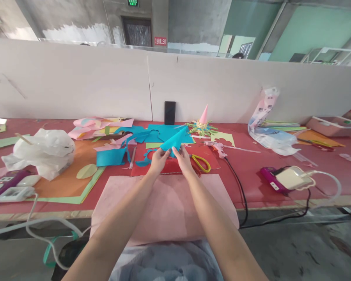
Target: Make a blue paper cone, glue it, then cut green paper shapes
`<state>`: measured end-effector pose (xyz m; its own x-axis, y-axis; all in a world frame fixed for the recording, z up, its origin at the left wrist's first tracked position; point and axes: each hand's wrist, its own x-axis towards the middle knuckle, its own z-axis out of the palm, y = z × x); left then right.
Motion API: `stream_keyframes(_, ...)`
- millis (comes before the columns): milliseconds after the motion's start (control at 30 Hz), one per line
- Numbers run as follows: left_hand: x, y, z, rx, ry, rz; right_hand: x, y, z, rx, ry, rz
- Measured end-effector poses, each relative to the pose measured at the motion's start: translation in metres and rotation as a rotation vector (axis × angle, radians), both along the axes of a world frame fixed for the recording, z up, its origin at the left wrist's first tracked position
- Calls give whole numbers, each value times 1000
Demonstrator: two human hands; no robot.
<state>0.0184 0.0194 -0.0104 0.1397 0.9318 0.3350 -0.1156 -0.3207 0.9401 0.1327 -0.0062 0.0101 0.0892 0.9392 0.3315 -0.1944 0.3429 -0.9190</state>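
A blue paper cone [175,139] is held in front of me, its point tilted up to the right. My left hand [158,159] grips its lower left side, and my right hand [183,159] grips the lower right side. Just right of my right hand lie scissors [203,163] with yellow handles. Blue paper scraps [111,157] and a cut blue sheet [153,134] are spread around and behind the cone. Farther back stands a pink paper cone [204,116] with a ring of woven yellow-green strips at its base.
A pink glue gun [218,148] with a black cord lies to the right. A phone [170,113] leans on the white partition. Crumpled white plastic [46,150] and a power strip [8,187] sit left; another power strip [273,180] and a pink basket [336,127] are right.
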Motion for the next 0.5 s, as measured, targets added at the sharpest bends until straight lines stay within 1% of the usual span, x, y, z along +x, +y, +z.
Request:
stream_keyframes(133,0,1,0,17,30,28,1,1,-3,9,-21,7)
stream_keyframes(267,1,0,3,11,82,64,1,0,-2,-8,-24,7)
stream_keyframes(500,1,-3,6,42,86,42,-1,-1,1,-19,-33,-45)
